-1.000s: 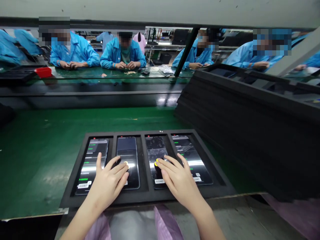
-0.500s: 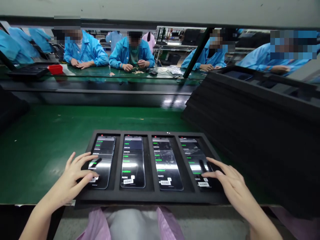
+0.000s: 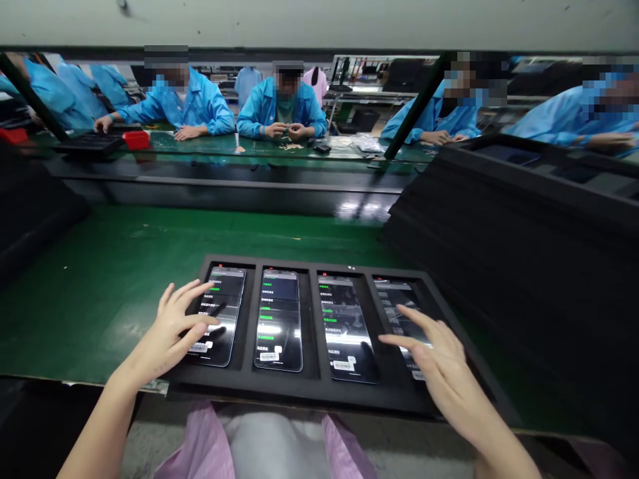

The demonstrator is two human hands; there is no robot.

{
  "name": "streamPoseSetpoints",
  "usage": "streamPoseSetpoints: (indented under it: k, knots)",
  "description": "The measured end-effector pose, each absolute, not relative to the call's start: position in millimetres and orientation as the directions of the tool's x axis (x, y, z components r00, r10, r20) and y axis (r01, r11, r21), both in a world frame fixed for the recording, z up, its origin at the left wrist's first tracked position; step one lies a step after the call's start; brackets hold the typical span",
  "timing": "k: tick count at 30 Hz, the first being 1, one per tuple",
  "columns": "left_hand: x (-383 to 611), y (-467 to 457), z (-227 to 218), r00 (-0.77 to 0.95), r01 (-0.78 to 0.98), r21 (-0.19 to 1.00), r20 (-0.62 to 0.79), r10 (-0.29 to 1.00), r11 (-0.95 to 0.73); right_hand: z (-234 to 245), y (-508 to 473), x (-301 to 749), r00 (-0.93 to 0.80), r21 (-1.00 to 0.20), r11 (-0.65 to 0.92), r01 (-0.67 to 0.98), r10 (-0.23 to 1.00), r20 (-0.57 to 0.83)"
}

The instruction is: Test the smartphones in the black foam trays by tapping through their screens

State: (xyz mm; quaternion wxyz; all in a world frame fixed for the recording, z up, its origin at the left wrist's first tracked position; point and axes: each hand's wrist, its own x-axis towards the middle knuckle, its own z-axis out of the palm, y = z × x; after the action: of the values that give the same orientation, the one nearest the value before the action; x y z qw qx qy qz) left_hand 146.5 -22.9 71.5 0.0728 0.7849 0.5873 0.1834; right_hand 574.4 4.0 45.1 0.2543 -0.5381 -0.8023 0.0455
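Note:
A black foam tray [image 3: 309, 394] holds several smartphones side by side, each in its own slot, screens lit with lists of green and white text. Over the leftmost phone [image 3: 230, 303] my left hand [image 3: 167, 332] is spread, its fingers at the screen; whether they touch cannot be told. My right hand [image 3: 442, 356] hovers with fingers apart, partly covering the rightmost phone [image 3: 392, 293]. Its index fingertip or thumb points toward the neighbouring phone [image 3: 347, 329]. Between them lies another phone [image 3: 279, 316] with a small barcode label near its bottom. Neither hand holds anything.
A tall stack of black trays [image 3: 519, 266] stands at the right, and a dark stack [image 3: 34, 193] at the left. The green bench [image 3: 124, 259] lies under the tray. Across a divider, co-workers in blue jackets sit near a red bin [image 3: 136, 140].
My right hand has shifted left, toward the third phone. Text on the leftmost and rightmost screens has scrolled. The camera view has shifted, and a co-worker's arm now reaches to a black tray.

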Motion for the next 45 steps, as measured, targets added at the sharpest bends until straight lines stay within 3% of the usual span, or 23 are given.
streamPoseSetpoints:
  k: [4,9,11,13,15,18,22,25,27,29,37,45]
  knots:
    - [161.3,-21.9,81.3,0.381,0.827,0.378,0.167,0.909,-0.416,52.4,4.7,560.7,-0.376,-0.405,0.475,0.781,0.876,0.303]
    - [205.9,3.0,88.7,0.695,0.681,0.305,0.016,0.718,-0.666,53.3,10.7,544.6,-0.587,-0.304,0.617,0.726,0.786,0.193]
    - [215.7,19.0,88.9,0.626,0.759,0.157,0.095,0.774,-0.632,50.8,14.1,537.4,-0.510,-0.188,0.559,0.808,0.822,0.251]
    - [216.6,32.3,91.3,0.445,0.886,0.011,0.267,0.855,-0.464,49.0,16.8,532.3,-0.321,-0.067,0.381,0.922,0.851,0.417]
    - [210.2,37.8,96.1,0.298,0.950,-0.032,0.403,0.866,-0.312,48.8,17.1,529.7,-0.172,-0.013,0.215,0.977,0.817,0.551]
    - [192.8,28.6,99.7,0.176,0.971,0.067,0.439,0.881,-0.228,50.0,11.3,526.5,-0.176,-0.010,0.221,0.975,0.802,0.570]
    - [165.3,-0.2,82.5,-0.170,0.932,0.361,0.386,0.907,0.021,46.4,-1.9,510.9,-0.299,-0.062,0.389,0.919,0.791,0.533]
    - [150.6,-19.6,62.0,-0.401,0.657,0.727,0.113,0.909,0.200,41.9,-9.7,489.4,-0.401,-0.108,0.511,0.853,0.773,0.491]
    - [147.3,-28.5,52.9,-0.349,0.408,0.880,-0.096,0.932,0.243,40.8,-13.1,473.2,-0.450,-0.150,0.573,0.806,0.757,0.474]
    - [148.8,-33.5,48.9,-0.269,0.280,0.926,-0.179,0.946,0.255,41.2,-15.0,458.1,-0.492,-0.188,0.627,0.756,0.734,0.469]
    - [156.6,-29.9,43.3,-0.246,0.216,0.952,-0.160,0.956,0.215,40.5,-8.7,433.8,-0.662,-0.166,0.774,0.611,0.615,0.429]
    - [155.9,-31.0,42.2,-0.247,0.185,0.952,-0.195,0.949,0.244,34.5,-3.3,438.0,-0.608,-0.190,0.715,0.673,0.681,0.407]
